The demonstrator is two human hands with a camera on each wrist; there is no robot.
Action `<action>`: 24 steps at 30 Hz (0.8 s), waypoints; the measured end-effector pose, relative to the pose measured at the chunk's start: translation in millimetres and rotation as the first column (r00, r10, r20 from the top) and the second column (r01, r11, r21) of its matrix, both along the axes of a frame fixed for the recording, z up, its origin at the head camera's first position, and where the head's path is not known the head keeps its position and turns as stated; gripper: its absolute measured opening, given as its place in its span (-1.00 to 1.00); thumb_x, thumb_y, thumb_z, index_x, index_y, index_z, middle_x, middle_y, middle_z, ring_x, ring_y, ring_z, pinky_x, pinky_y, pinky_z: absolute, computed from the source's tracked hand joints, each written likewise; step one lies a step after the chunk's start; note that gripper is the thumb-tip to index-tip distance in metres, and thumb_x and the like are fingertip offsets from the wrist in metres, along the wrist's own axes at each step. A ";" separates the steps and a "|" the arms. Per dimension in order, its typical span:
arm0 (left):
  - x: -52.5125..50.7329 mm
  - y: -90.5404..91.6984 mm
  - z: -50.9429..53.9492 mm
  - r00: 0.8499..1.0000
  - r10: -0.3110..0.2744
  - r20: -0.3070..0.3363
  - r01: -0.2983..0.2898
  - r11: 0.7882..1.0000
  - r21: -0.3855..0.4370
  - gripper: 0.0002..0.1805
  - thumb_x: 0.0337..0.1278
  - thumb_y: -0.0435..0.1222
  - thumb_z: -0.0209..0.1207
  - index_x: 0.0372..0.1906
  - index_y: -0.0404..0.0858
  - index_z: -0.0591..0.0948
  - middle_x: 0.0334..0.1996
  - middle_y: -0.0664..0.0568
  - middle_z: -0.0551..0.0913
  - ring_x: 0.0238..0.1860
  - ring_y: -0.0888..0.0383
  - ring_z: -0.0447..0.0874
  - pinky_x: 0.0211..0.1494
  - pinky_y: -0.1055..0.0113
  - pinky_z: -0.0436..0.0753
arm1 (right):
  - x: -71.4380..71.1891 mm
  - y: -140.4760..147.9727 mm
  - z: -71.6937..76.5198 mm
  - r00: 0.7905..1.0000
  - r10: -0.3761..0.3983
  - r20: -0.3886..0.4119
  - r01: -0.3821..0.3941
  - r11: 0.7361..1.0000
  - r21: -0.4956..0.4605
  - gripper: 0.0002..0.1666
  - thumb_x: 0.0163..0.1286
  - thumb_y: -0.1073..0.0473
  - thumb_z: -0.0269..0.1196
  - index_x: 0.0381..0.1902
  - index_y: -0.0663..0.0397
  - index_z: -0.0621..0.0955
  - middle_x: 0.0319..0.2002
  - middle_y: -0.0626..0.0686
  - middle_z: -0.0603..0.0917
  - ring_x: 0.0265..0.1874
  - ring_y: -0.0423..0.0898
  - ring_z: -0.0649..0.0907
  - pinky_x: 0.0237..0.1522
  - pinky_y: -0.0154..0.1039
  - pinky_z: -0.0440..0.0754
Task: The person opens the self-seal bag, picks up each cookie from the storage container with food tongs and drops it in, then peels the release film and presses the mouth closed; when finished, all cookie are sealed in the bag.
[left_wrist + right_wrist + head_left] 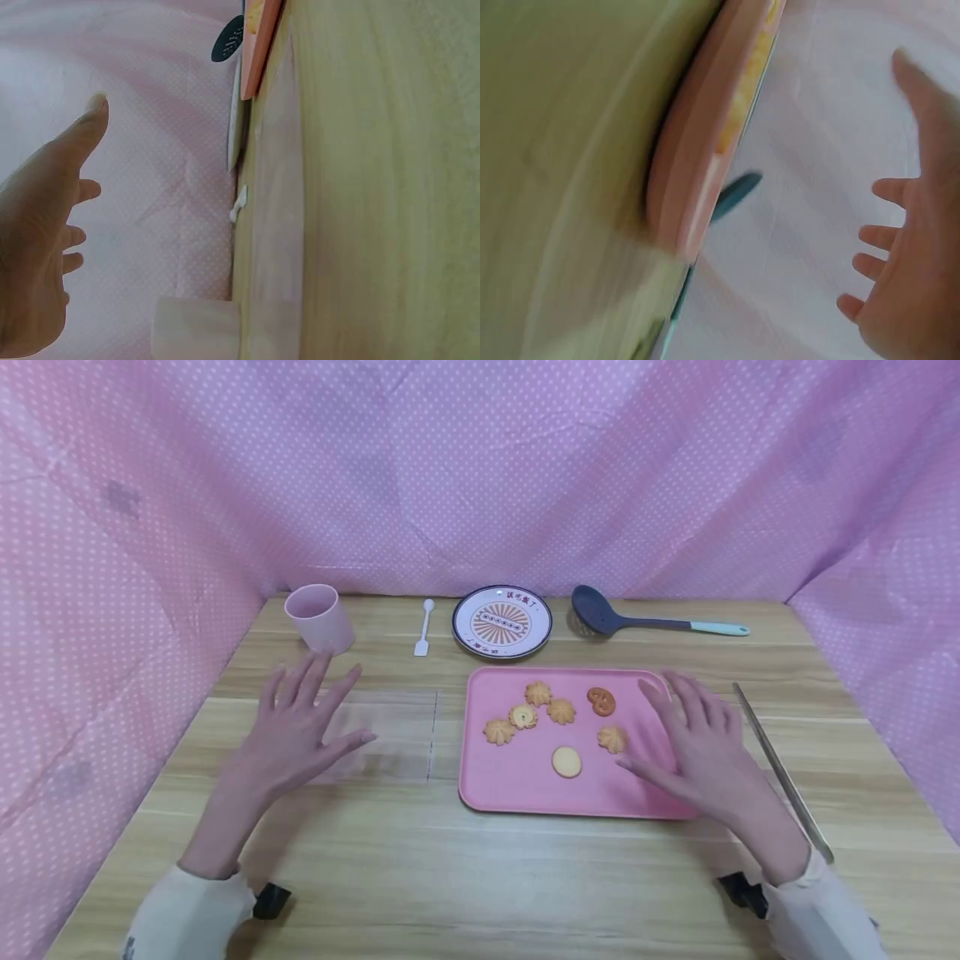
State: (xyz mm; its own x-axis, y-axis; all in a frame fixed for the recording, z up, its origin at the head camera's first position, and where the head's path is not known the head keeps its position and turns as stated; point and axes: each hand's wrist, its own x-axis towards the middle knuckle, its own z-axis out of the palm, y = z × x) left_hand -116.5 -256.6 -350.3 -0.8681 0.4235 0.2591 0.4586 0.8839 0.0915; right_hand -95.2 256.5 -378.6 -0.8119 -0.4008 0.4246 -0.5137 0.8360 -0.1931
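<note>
In the head view the left hand [288,735], fingers spread, hovers over the left edge of a clear sheet [397,735], holding nothing; a pink cup [321,620] stands just beyond its fingertips. The right hand [701,752] is spread above the right part of a pink tray [525,793], also holding nothing. On the tray lie several flower-shaped cookies [561,711], a round cookie [566,762] and a brown pretzel-shaped one [601,701]. Both wrist views show the left hand [45,240] and the right hand [922,240] raised off the table with fingers apart.
Behind the tray are a patterned plate [502,622], a small white spatula-like piece [424,628] and a dark slotted ladle [596,610] with a mint handle end. A thin metallic stick [783,772] lies at the right. Pink dotted cloth [480,468] surrounds the wooden table [480,885].
</note>
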 end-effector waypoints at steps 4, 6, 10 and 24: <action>-6.3 3.9 -7.0 0.999 -0.003 0.037 0.002 0.999 0.047 -0.17 0.40 0.20 0.15 0.55 -0.20 0.32 0.54 -0.32 0.18 0.50 -0.33 0.11 0.40 -0.34 0.12 | -8.7 -22.9 -6.3 0.983 0.133 -0.127 -0.144 0.986 -0.079 -0.10 0.53 -0.48 -0.02 0.25 0.24 0.54 0.35 0.39 0.40 0.25 0.47 0.38 0.10 0.53 0.33; -9.2 6.3 -10.2 0.998 -0.003 0.057 -0.001 0.998 0.070 -0.22 0.42 0.16 0.16 0.51 -0.23 0.37 0.51 -0.32 0.25 0.46 -0.35 0.18 0.38 -0.33 0.16 | -12.9 -34.8 -9.5 0.971 0.181 -0.155 -0.198 0.975 -0.098 -0.19 0.58 -0.40 -0.01 0.14 0.27 0.60 0.26 0.37 0.48 0.18 0.43 0.44 0.07 0.46 0.40; -14.3 13.2 -18.3 0.994 -0.026 0.110 0.013 0.994 0.110 -0.31 0.45 0.09 0.18 0.44 -0.26 0.45 0.46 -0.33 0.35 0.42 -0.37 0.27 0.42 -0.33 0.18 | -18.5 -58.1 -11.5 0.964 0.258 -0.066 -0.265 0.956 -0.123 -0.37 0.55 -0.23 0.17 0.12 0.26 0.62 0.19 0.30 0.56 0.17 0.33 0.48 0.09 0.33 0.46; -24.1 31.3 -37.2 0.972 -0.124 0.202 0.090 0.981 0.171 -0.41 0.47 0.00 0.21 0.37 -0.31 0.55 0.39 -0.32 0.47 0.41 -0.31 0.37 0.49 -0.27 0.25 | -29.4 -133.4 -12.9 0.880 0.401 0.255 -0.379 0.916 -0.133 -0.60 0.51 -0.05 0.31 0.13 0.08 0.69 0.10 0.00 0.65 0.19 0.01 0.55 0.33 0.09 0.46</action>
State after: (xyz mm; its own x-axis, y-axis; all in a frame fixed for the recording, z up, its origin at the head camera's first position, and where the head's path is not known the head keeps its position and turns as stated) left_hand -140.6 -225.3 -387.5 -0.8619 0.4851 0.1473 0.5051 0.7967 0.3317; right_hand -124.5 123.1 -391.5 -0.6839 -0.6842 0.2532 -0.7137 0.5554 -0.4268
